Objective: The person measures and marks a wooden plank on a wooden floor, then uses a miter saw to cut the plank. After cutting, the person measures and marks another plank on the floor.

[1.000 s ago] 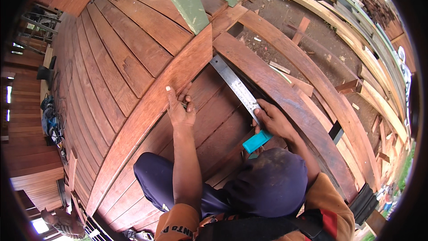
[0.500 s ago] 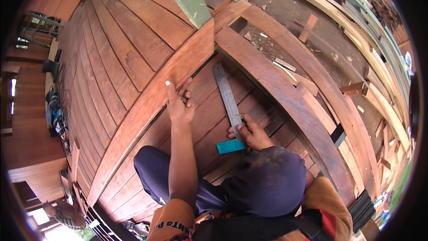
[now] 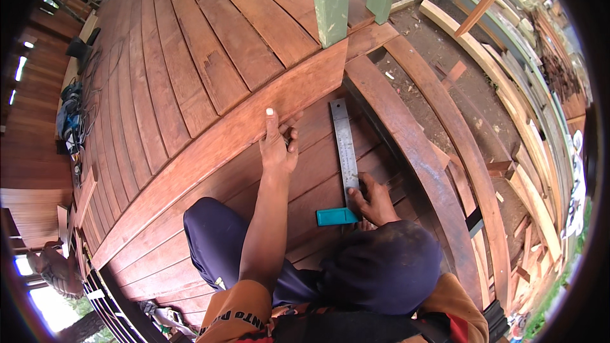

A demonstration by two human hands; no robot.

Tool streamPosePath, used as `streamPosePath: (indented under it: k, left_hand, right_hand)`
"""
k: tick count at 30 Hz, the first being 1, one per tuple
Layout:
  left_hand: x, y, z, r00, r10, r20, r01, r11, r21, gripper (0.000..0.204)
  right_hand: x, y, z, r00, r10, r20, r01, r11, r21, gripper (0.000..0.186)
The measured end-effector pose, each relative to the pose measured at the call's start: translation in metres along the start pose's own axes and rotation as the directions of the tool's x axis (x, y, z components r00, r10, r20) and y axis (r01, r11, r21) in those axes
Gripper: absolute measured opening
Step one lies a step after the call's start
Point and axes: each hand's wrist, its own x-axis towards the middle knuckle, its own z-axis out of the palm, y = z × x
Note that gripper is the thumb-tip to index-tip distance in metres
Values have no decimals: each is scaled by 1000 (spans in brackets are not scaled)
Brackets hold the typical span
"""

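A single wide fisheye view from a head-worn camera looks steeply down at close range. The wearer's forearms enter from the lower edge of the frame. Reddish-brown wooden floor planks [image 3: 210, 57] fill the upper left, bending toward the rim, and bare ground lies at the upper right.

Reddish-brown wood, silver steel, a teal accent

The plank [image 3: 210, 152] is red-brown; the try square [image 3: 344, 152] has a grey metal blade and teal handle; the posts [image 3: 330, 0] are pale green.
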Motion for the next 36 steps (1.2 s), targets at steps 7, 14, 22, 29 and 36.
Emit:
streamPosePath:
  k: [7, 14, 22, 29, 36]
  left_hand:
    - [1, -2, 2, 1000, 3, -16, -3, 1000, -14, 64]
    - [2, -2, -2, 1000, -1, -16, 0, 999, -40, 61]
    - [0, -3, 4, 1000, 23, 3, -23, 999, -40, 61]
    - [3, -3, -3, 999, 24, -28, -25, 999, -41, 62]
    - [-33, -8, 9, 996, 11, 89, -1, 993, -120, 36]
  right_hand:
    - [-5, -3, 2, 998, 17, -61, -19, 999, -28, 45]
    - [4, -9, 7, 990, -82, -112, 34, 924, -380, 50]
    - [19, -10, -5, 957, -225, -182, 138, 908, -395, 48]
    - [15, -32, -32, 956, -197, -217, 148, 964, -223, 38]
    - [-9, -35, -82, 981, -105, -163, 132, 978, 164, 30]
